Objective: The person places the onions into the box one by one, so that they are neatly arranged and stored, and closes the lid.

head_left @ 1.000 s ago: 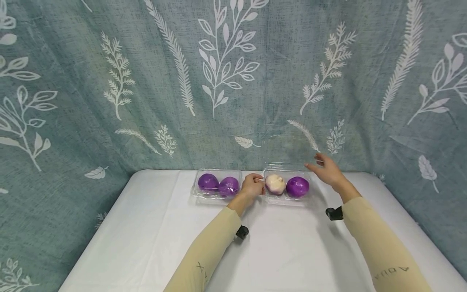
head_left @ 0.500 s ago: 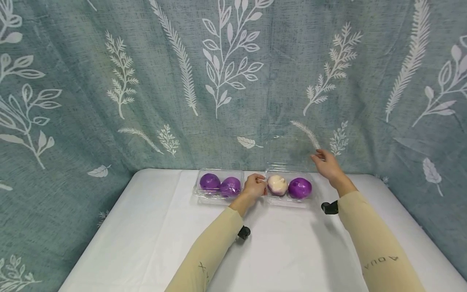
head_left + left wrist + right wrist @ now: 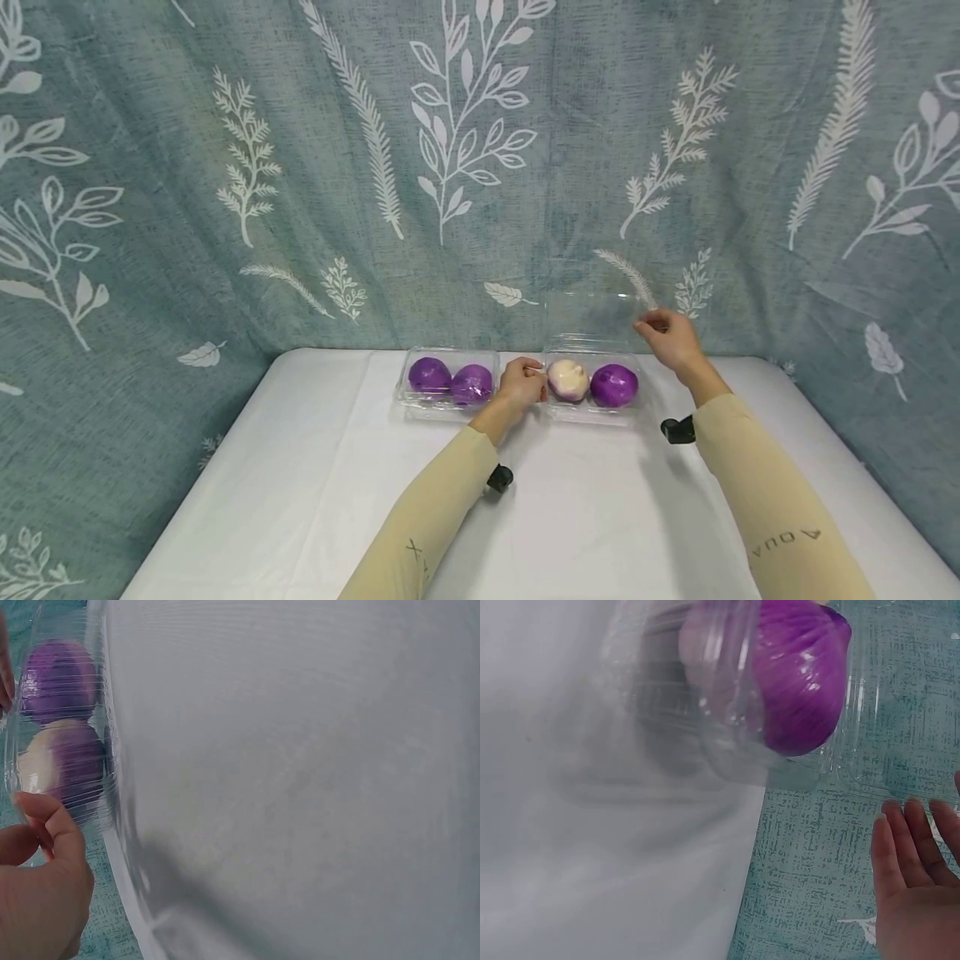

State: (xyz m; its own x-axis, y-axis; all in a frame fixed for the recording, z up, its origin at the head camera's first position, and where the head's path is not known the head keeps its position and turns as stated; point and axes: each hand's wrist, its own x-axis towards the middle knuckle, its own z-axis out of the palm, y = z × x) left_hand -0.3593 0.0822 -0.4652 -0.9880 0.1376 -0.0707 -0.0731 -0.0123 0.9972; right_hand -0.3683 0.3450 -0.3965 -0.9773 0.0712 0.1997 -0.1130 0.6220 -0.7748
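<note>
A clear plastic clamshell container point(image 3: 592, 414) stands at the table's far edge. It holds a creamy white vegetable point(image 3: 567, 380) and a glossy purple one point(image 3: 614, 386). They look like onions or turnips; I cannot tell which. My left hand point(image 3: 521, 385) pinches the container's left edge, thumb and forefinger bent in the left wrist view. The clear lid point(image 3: 588, 312) is raised at the back against the curtain. With fairly straight fingers, my right hand point(image 3: 670, 335) touches the lid's right edge; the right wrist view shows its fingertips along that edge.
Left of my left hand stands a second clear container point(image 3: 446, 406), its lid lowered over two purple vegetables point(image 3: 429, 377). A white cloth covers the table point(image 3: 330, 492). Behind it hangs a teal curtain point(image 3: 315, 217) with white leaf prints. Dark camera mounts point(image 3: 679, 430) jut from my wrists.
My right hand has moved slightly up to the lid, its spread fingers drawing together. The lid's upper edge has come down a little since half a second ago. My left hand stays at the container.
</note>
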